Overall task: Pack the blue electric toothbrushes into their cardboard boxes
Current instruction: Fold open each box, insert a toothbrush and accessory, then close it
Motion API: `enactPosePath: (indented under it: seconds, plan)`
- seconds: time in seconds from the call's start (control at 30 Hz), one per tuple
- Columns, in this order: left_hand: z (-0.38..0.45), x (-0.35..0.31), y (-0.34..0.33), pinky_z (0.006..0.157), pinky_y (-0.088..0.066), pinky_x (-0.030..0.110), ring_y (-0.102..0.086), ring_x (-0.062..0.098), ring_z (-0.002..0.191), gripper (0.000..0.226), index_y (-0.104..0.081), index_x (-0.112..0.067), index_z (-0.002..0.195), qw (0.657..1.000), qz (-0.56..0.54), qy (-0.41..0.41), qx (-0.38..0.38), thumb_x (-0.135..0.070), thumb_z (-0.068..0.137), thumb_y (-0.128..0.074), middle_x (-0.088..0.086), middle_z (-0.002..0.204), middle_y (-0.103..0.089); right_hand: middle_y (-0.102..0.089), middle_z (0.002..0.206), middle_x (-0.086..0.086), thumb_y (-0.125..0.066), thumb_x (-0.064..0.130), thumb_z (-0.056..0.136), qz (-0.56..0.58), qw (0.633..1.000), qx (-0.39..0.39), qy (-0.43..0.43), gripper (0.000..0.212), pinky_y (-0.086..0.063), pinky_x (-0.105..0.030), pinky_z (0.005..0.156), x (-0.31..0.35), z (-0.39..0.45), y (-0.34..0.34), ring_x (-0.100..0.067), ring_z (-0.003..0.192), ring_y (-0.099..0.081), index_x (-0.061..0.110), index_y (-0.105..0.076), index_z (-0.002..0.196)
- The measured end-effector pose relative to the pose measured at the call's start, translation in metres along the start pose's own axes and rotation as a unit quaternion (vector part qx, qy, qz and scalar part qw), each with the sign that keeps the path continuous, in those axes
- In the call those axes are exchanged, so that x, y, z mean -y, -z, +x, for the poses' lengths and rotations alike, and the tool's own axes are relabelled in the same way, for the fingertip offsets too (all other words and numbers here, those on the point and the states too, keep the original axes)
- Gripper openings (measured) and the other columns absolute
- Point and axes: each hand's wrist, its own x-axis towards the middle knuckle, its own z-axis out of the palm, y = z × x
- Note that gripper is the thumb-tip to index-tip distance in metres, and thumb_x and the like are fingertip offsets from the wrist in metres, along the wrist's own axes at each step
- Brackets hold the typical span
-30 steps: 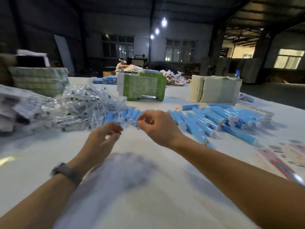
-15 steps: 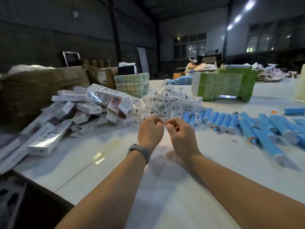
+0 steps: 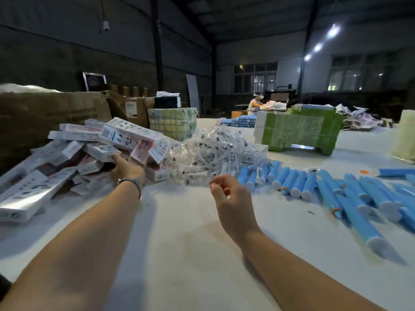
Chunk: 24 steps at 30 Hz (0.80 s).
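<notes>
The white bench (image 3: pixel 179 254) carries a heap of cardboard boxes (image 3: pixel 116 140) at far left and rows of blue electric toothbrushes (image 3: pixel 332 196) at right, with a pile of clear packets (image 3: pixel 213 151) between them. The left hand (image 3: pixel 125 168) reaches into the heap, fingers on one small box (image 3: pixel 101 151); light, thin card that likely crushes easily, best taken by its long edges. The right hand (image 3: pixel 229 194) hovers loosely curled, holding nothing I can make out, and whether the left's fingers actually wrap that box is hidden.
</notes>
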Motion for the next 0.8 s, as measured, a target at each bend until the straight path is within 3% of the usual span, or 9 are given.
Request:
enactPosePath:
  seconds: [0.13, 0.23, 0.3, 0.4, 0.47, 0.57, 0.67, 0.73, 0.8]
  plan:
    - [-0.027, -0.014, 0.003, 0.081, -0.052, 0.04, -0.06, 0.034, 0.096, 0.026, -0.046, -0.024, 0.118, 0.989, 0.051, -0.14, 0.021, -0.027, 0.094, -0.056, 0.011, 0.116, -0.06, -0.061, 0.071, 0.011, -0.055, 0.028, 0.085, 0.003, 1.0, -0.002, -0.013, 0.011, -0.04, -0.011, 0.06, -0.003, 0.003, 0.001, 0.002, 0.067, -0.054, 0.032, -0.061, 0.077]
    - [-0.068, -0.047, 0.009, 0.062, -0.043, 0.027, -0.056, 0.022, 0.081, 0.013, -0.056, -0.033, 0.102, 0.953, 0.111, -0.276, 0.063, -0.025, 0.092, -0.054, 0.0, 0.095, -0.059, -0.059, 0.078, 0.009, -0.063, 0.017, 0.088, -0.007, 1.0, -0.003, -0.018, 0.019, -0.046, -0.023, 0.067, -0.003, 0.002, 0.003, -0.003, 0.068, -0.054, 0.034, -0.06, 0.093]
    - [-0.096, -0.07, 0.019, 0.066, -0.044, 0.028, -0.058, 0.019, 0.082, 0.019, -0.063, -0.033, 0.105, 0.913, 0.183, -0.349, 0.108, -0.025, 0.092, -0.053, -0.004, 0.095, -0.062, -0.057, 0.098, 0.007, -0.068, 0.014, 0.083, -0.028, 1.0, 0.001, -0.013, 0.044, -0.047, -0.027, 0.077, -0.001, 0.001, 0.004, -0.007, 0.085, -0.054, 0.036, -0.053, 0.117]
    - [-0.135, -0.099, 0.038, 0.054, -0.041, 0.02, -0.058, 0.004, 0.063, 0.019, -0.068, -0.037, 0.092, 0.853, 0.227, -0.433, 0.184, -0.025, 0.087, -0.053, -0.013, 0.08, -0.065, -0.044, 0.131, 0.012, -0.071, 0.014, 0.074, -0.074, 0.997, 0.03, 0.009, 0.086, -0.04, -0.03, 0.093, 0.002, -0.002, 0.005, -0.011, 0.118, -0.045, 0.045, -0.031, 0.143]
    - [-0.155, -0.118, 0.049, 0.054, -0.048, 0.021, -0.062, 0.004, 0.066, 0.021, -0.073, -0.032, 0.081, 0.836, 0.193, -0.42, 0.295, -0.025, 0.086, -0.054, -0.011, 0.072, -0.067, -0.045, 0.133, 0.017, -0.071, 0.023, 0.068, -0.064, 0.997, 0.044, 0.029, 0.086, -0.038, -0.027, 0.095, 0.005, -0.006, 0.003, -0.008, 0.124, -0.043, 0.047, -0.032, 0.141]
    - [-0.17, -0.136, 0.067, 0.059, -0.049, 0.019, -0.063, 0.005, 0.072, 0.025, -0.076, -0.03, 0.086, 0.816, 0.111, -0.339, 0.455, -0.04, 0.076, -0.055, -0.004, 0.084, -0.072, -0.062, 0.108, 0.023, -0.075, 0.038, 0.063, -0.029, 0.999, 0.036, 0.026, 0.06, -0.038, -0.009, 0.079, 0.009, -0.008, 0.004, 0.008, 0.104, -0.054, 0.049, -0.044, 0.113]
    - [-0.165, -0.128, 0.072, 0.073, -0.052, 0.026, -0.064, 0.006, 0.084, 0.03, -0.068, -0.051, 0.104, 0.826, -0.069, -0.271, 0.49, -0.059, 0.08, -0.052, -0.013, 0.092, -0.069, -0.063, 0.094, 0.02, -0.074, 0.05, 0.06, -0.016, 1.0, 0.001, 0.013, 0.053, -0.04, -0.009, 0.069, 0.016, -0.005, 0.01, 0.005, 0.088, -0.057, 0.044, -0.044, 0.103]
    - [-0.164, -0.11, 0.062, 0.091, -0.051, 0.038, -0.063, 0.008, 0.108, 0.046, -0.056, -0.049, 0.127, 0.807, -0.168, -0.248, 0.508, -0.064, 0.083, -0.052, -0.014, 0.115, -0.066, -0.064, 0.086, 0.018, -0.07, 0.058, 0.059, 0.005, 1.0, -0.019, 0.01, 0.057, -0.043, -0.013, 0.065, 0.021, 0.0, 0.016, 0.004, 0.077, -0.059, 0.038, -0.047, 0.107]
    - [-0.174, -0.088, 0.047, 0.098, -0.052, 0.043, -0.059, 0.015, 0.122, 0.068, -0.041, -0.04, 0.144, 0.774, -0.186, -0.24, 0.555, -0.059, 0.081, -0.061, -0.006, 0.132, -0.059, -0.064, 0.081, 0.02, -0.063, 0.059, 0.06, 0.0, 1.0, -0.019, 0.01, 0.053, -0.048, -0.019, 0.062, 0.025, 0.002, 0.021, 0.004, 0.071, -0.061, 0.035, -0.05, 0.105]
